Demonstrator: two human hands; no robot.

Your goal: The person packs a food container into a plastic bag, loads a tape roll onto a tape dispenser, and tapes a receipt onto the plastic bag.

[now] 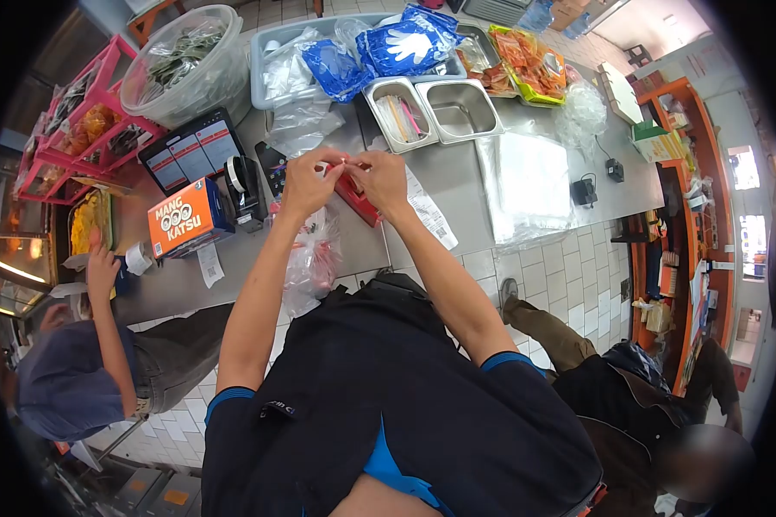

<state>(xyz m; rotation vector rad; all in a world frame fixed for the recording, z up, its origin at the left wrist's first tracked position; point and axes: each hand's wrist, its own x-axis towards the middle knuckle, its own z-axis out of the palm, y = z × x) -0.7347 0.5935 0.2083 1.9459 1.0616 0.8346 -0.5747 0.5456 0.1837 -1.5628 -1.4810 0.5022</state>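
Note:
My left hand (309, 183) and my right hand (380, 178) are close together over the metal table, fingertips pinched. Between them is something small, partly reddish, too hidden by the fingers to name. Just below the hands a red, long object (359, 202) lies near the table's front edge, partly covered. A printed receipt (429, 211) lies to the right of my right hand. Beneath my left forearm, a clear plastic bag (310, 267) with reddish contents hangs at the table edge.
Metal trays (459, 110), a blue-grey bin (263, 77) of plastic packs and a tablet (200, 148) stand beyond my hands. An orange box (185, 220) is at left, clear plastic sheets (530, 185) at right. One person (69, 370) works at left; another (629, 388) is at right.

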